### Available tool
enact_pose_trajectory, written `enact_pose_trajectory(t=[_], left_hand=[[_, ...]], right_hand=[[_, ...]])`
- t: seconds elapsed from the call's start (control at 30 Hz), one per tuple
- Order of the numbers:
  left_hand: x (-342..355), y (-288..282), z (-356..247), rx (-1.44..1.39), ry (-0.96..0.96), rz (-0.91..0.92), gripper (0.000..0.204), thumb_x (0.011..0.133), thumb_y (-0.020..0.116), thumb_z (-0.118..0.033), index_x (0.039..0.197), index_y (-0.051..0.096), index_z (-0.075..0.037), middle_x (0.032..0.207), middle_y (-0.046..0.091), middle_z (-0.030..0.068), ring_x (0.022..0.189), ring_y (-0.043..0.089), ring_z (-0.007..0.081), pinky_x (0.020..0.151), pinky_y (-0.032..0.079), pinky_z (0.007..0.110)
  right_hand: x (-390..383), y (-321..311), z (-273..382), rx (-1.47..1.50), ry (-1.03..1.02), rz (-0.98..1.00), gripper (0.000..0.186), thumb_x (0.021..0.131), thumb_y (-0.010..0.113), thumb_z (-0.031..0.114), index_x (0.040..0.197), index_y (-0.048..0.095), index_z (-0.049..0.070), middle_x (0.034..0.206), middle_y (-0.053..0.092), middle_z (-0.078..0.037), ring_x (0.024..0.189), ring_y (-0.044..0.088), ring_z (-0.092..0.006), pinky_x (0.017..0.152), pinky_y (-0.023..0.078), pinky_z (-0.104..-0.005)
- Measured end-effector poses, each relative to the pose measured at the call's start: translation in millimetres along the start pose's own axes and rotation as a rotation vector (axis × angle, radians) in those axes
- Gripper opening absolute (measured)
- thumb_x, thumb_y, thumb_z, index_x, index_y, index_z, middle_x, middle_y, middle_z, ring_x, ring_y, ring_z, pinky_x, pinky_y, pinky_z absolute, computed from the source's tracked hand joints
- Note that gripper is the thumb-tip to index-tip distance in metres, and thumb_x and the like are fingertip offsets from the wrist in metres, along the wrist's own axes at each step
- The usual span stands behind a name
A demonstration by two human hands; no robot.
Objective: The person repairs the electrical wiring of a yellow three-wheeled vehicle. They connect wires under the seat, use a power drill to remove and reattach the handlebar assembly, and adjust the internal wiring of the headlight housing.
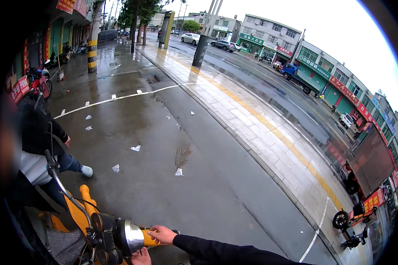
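Note:
A round headlight (134,236) with a wide silver rim and black housing stands at the front of a yellow electric scooter (77,216), near the lower edge. My right hand (163,234), in a dark sleeve, reaches in from the right. Its fingers are bent and drawn together at the yellow front part (148,238) beside the rim; anything small between them is too fine to make out. Below it, my left hand (141,257) has its fingers curled at the headlight's lower rim, and the picture's edge cuts it off. Black round parts (102,225) and cables sit behind the headlight.
A person in dark clothes (35,137) stands at the left beside the handlebar (53,165). Wet pavement with paper scraps (179,172) lies ahead. A paved sidewalk (252,132) borders the road, where a blue truck (301,78) stands. Another scooter (353,223) is parked at right.

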State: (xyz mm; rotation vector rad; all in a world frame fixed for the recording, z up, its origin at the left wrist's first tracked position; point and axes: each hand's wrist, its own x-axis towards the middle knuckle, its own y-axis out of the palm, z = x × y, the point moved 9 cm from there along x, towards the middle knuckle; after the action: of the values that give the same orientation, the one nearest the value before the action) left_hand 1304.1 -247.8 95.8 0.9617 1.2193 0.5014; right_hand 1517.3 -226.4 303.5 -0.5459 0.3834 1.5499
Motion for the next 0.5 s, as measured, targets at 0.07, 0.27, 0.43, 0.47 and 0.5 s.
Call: enact_pose_trajectory(t=[0.07,0.27,0.43,0.47,0.5], left_hand=[[-17.7,33.7,36.4,-0.043,0.006,-0.076,0.038,0.079,0.061,-0.031,0.11,0.068,-0.01,0.106,0.068,0.0143,0.102,0.061,0.0361,0.096,0.046,0.053],[-29.8,67.8,48.4,-0.095,0.133,-0.056,0.057,0.091,0.044,-0.05,0.132,0.056,-0.013,0.136,0.056,0.0079,0.128,0.046,0.0315,0.105,0.036,0.053],[-6.2,87.8,93.2,-0.187,-0.042,0.446,0.059,0.093,0.039,-0.054,0.14,0.047,-0.018,0.143,0.049,0.0054,0.132,0.042,0.0285,0.112,0.028,0.052],[-0.8,103.1,113.1,-0.248,-0.126,0.654,0.059,0.094,0.038,-0.054,0.141,0.045,-0.02,0.144,0.047,0.005,0.133,0.041,0.028,0.113,0.026,0.052],[2.2,89.6,94.5,-0.194,-0.009,0.587,0.057,0.095,0.037,-0.051,0.141,0.045,-0.018,0.143,0.048,0.0058,0.132,0.043,0.0282,0.111,0.029,0.051]], right_hand=[[31.0,-0.7,26.5,-0.118,-0.07,0.128,0.055,0.094,0.054,0.049,0.112,0.058,-0.003,0.089,0.065,-0.011,0.069,0.066,-0.017,0.05,0.054,-0.0317],[90.2,33.2,33.6,-0.45,-0.483,0.037,0.048,0.083,0.066,0.035,0.105,0.061,-0.007,0.085,0.068,-0.024,0.081,0.069,-0.0342,0.071,0.055,-0.0435],[76.5,23.6,30.8,-0.514,-0.25,0.245,0.046,0.087,0.066,0.035,0.097,0.061,-0.01,0.08,0.067,-0.025,0.07,0.068,-0.034,0.065,0.054,-0.042],[87.6,25.4,20.9,-0.548,-0.311,0.206,0.045,0.089,0.065,0.034,0.093,0.061,-0.011,0.075,0.066,-0.024,0.059,0.067,-0.0309,0.055,0.055,-0.0399],[67.3,40.1,37.1,-0.372,-0.015,0.363,0.04,0.091,0.063,0.03,0.091,0.059,-0.011,0.067,0.064,-0.018,0.048,0.064,-0.0248,0.045,0.052,-0.0345]])
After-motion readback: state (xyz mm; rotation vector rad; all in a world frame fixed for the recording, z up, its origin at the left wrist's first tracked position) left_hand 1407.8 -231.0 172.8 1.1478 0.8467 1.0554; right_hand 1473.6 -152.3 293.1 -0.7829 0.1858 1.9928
